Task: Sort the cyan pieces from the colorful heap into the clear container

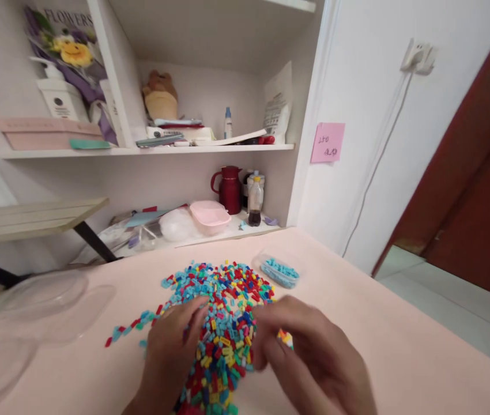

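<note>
Many small toy building bricks (223, 343) in red, blue, yellow and green lie in a loose pile on the table. My left hand (173, 340) rests at the left side of this pile, its fingers loosely bent and the thumb a little apart. Over the right side of the pile is my right hand (318, 357), its fingers curled in toward the thumb. Whatever its fingertips may hold is hidden. A clear plastic container (282, 274) with light-blue bricks stands beyond the right hand.
Clear plastic lids or trays (76, 311) lie on the pink table (400, 357) at left. Behind the table, a shelf (210, 148) holds various items, with a red jug (230, 190), a bottle (255, 202) and a pink bowl (210, 216) beneath. A wooden ledge (33, 219) juts in at left.
</note>
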The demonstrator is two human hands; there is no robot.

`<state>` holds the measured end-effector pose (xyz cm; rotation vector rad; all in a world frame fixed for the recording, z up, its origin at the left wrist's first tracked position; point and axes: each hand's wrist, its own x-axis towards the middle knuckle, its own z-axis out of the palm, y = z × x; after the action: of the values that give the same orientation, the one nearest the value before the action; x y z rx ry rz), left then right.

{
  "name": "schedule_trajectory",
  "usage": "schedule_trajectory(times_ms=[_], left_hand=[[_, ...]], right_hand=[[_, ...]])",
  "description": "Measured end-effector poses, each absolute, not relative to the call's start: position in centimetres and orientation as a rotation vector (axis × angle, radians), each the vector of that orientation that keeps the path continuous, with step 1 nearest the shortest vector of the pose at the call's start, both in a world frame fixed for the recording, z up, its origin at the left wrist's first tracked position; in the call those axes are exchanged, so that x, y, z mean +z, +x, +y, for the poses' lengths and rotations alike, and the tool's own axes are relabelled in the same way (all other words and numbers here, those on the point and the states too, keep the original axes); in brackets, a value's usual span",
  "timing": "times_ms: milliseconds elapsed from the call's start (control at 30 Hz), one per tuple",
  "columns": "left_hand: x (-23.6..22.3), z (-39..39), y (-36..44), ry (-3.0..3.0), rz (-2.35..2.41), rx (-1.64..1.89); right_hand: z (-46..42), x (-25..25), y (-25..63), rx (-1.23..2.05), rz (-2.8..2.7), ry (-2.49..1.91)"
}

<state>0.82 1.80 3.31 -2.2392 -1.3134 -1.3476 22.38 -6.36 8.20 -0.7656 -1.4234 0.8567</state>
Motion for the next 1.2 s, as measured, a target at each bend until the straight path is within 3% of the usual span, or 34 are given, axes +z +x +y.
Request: schedule_trajectory(times_ms=[233,500,733,1200], left_hand=[[4.4,0.3,1.9,-2.288,-1.24,-1.396],[4.7,-0.7,2.6,-2.373,-1.047,-1.511],[3.8,-0.7,2.5,-2.464,-1.126,-1.495],[2.4,-0.3,3.2,-2.519,-1.343,-1.424]], right_hand=[[-3.1,9.3,19.5,1.267,-1.358,-0.879],[-2.5,6.4,17.7,1.303,-1.413,-0.936],[-1.7,6.6,17.7,1.476,-1.189,-0.859],[-1.1,6.3,18.2,1.448,-1.113,-0.881]])
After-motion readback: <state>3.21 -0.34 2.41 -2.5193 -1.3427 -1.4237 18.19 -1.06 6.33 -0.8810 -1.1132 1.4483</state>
